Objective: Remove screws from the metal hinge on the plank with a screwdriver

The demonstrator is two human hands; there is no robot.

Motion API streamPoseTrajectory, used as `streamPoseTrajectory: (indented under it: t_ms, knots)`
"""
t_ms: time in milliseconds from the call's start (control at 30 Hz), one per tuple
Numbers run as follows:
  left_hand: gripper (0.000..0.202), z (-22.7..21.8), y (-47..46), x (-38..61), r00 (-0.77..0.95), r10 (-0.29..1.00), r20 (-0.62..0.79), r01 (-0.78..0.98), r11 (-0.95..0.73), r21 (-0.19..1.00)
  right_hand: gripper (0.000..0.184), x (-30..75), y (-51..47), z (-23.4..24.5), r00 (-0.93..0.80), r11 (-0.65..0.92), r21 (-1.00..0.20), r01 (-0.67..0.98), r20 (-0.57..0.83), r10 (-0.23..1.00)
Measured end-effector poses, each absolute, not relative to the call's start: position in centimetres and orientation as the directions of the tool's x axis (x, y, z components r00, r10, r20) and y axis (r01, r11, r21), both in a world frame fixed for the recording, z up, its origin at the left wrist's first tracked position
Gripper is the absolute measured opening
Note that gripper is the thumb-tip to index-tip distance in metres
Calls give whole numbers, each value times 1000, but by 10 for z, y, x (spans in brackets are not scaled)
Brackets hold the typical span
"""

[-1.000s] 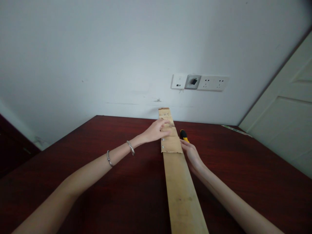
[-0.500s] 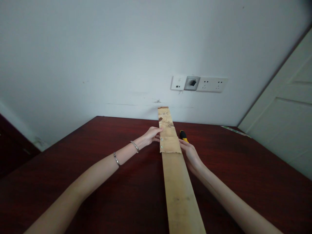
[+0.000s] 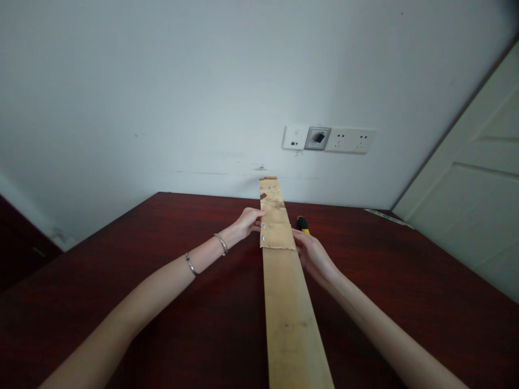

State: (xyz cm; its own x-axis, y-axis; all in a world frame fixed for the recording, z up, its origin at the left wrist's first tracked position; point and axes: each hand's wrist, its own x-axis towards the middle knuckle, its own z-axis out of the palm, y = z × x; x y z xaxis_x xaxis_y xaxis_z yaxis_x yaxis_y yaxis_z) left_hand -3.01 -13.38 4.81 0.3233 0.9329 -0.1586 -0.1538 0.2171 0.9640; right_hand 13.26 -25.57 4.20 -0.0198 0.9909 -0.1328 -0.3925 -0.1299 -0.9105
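Note:
A long pale wooden board (image 3: 290, 313) runs from the bottom of the view toward the wall. Over its far part lies a shorter, stained wooden piece (image 3: 274, 216) with a ragged near edge and small shiny metal bits along its left side. My left hand (image 3: 249, 221) grips the left edge, thumb on top and fingers partly hidden under the wood. Against the right edge, near the overlap, my right hand (image 3: 316, 256) holds the board, its fingertips partly out of sight. Just beyond that hand is a black and yellow tool handle (image 3: 303, 224).
The dark red tabletop (image 3: 194, 324) meets a white wall (image 3: 203, 97). Sockets (image 3: 351, 140) and a black plug (image 3: 320, 138) sit on the wall. A white panelled door (image 3: 486, 178) stands at the right. A thin strip (image 3: 389, 218) lies at the table's back right.
The board and both hands have shifted slightly left in view, and the overlapping piece sits a little higher in view. Both hands keep their places on the wood.

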Motion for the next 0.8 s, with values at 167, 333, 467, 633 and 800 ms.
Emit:
streamPoseTrajectory:
  t_ms: [167, 333, 467, 633, 800]
  knots:
    - [11, 49, -132, -34, 293, 940, -173, -154, 225, 962, 14, 133, -256, 46, -28, -213, -902, -375, -218, 975]
    - [12, 49, -125, -37, 282, 944, -173, -172, 227, 959, 20, 140, -264, 52, -28, -286, -928, -240, -288, 957]
    - [13, 49, -121, -39, 257, 950, -178, -166, 225, 960, 30, 145, -279, 48, -115, -317, -942, -112, -305, 945]
    - [10, 49, -123, -37, 243, 955, -168, -153, 209, 966, 35, 137, -296, 36, -123, -232, -973, 9, -232, 965]
    - [18, 49, -120, -40, 340, 929, -146, -27, 165, 986, 37, 129, -303, 25, -84, -147, -982, -115, -138, 987]
